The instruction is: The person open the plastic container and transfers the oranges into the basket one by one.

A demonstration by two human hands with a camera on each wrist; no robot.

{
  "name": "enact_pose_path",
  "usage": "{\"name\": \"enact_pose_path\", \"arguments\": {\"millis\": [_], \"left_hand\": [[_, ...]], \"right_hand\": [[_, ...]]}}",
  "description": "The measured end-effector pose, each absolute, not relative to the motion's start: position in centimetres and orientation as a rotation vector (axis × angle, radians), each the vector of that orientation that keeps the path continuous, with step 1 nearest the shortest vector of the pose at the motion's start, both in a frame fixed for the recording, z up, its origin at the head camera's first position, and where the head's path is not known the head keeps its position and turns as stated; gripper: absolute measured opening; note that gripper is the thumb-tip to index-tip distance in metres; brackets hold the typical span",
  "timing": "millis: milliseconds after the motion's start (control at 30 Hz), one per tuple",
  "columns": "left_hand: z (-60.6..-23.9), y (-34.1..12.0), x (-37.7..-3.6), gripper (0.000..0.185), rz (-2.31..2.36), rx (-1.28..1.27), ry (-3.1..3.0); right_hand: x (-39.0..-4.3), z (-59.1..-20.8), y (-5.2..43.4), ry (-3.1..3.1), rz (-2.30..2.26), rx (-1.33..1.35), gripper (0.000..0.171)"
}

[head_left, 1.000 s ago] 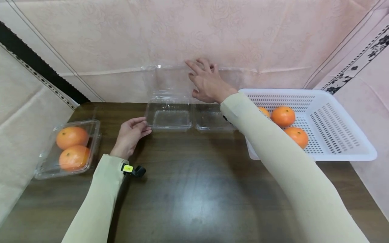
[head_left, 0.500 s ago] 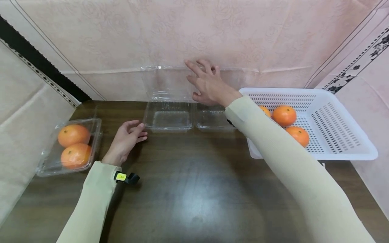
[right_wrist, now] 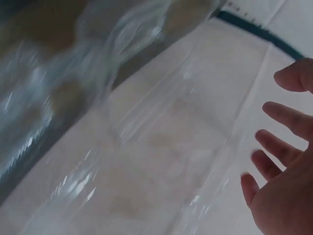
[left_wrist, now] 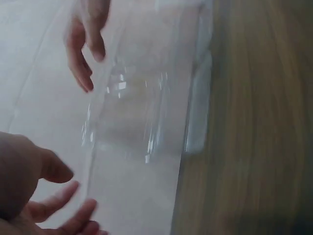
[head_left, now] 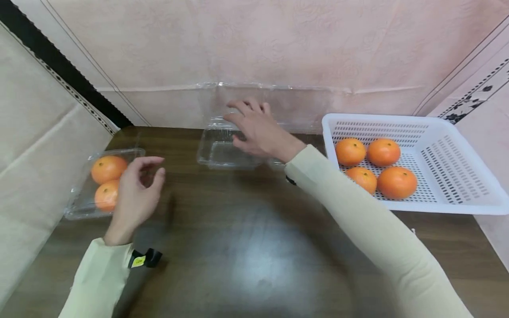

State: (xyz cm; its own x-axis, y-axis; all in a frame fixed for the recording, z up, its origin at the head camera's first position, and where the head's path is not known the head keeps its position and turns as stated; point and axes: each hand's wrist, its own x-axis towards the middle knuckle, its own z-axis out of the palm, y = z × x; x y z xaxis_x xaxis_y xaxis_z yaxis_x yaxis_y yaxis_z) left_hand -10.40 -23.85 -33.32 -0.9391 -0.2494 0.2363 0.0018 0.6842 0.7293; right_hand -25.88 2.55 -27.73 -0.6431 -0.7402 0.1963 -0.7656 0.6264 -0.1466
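Note:
My left hand (head_left: 137,194) hovers with parted thumb and fingers beside the clear plastic box (head_left: 81,205) at the left. Two oranges (head_left: 108,169) lie inside that box, the nearer one partly hidden by the hand. At the back, my right hand (head_left: 260,130) is over two open clear clamshell boxes (head_left: 222,154) standing side by side, lids raised against the cloth. Its fingers are spread and loosely bent, holding nothing; the right box is mostly hidden behind hand and sleeve. In the right wrist view the fingers (right_wrist: 283,115) appear apart from the blurred plastic.
A white perforated basket (head_left: 449,205) stands on the right of the brown wooden table (head_left: 222,229), with several oranges (head_left: 397,182) in its left part. Pale patterned cloth (head_left: 278,44) rises behind the table and at both sides.
My left hand has left the edge of the left clamshell and moved left toward the box of oranges. The right hand has come down and slightly left from the lids. The head view has shifted.

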Motion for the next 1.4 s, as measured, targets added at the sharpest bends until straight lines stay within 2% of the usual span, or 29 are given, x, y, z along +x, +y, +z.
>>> {"name": "enact_pose_path", "arguments": {"millis": [100, 200, 467, 667, 833, 967, 1400], "left_hand": [[-33.4, -25.7, -9.8, 0.029, -0.975, 0.266, -2.475], [-33.3, -28.1, -9.2, 0.033, -0.895, 0.373, -2.433], [-33.6, -35.5, -7.8, 0.069, -0.747, 0.785, -2.678], [-35.0, -38.8, -7.4, 0.081, -0.835, 0.817, -2.915], [-35.3, -38.4, -7.4, 0.081, -0.927, 0.897, -2.917], [-35.5, -37.3, -7.2, 0.080, -0.893, 0.827, -2.913], [-34.8, -33.0, -6.0, 0.087, -0.979, 0.626, -3.003]], "right_hand": [[-24.8, -28.3, 1.0, -2.711, 0.416, 1.288, 0.048], [-23.5, -29.1, -1.0, -2.724, 0.523, 1.330, 0.046], [-20.1, -32.4, -6.6, -2.834, 0.801, 1.462, 0.052], [-17.9, -34.6, -10.2, -2.917, 0.878, 1.541, 0.066], [-16.4, -35.4, -12.2, -2.983, 0.930, 1.623, 0.082], [-15.5, -35.7, -12.9, -2.976, 0.928, 1.674, 0.089], [-13.9, -34.9, -9.1, -2.929, 0.896, 1.600, 0.089]]}}
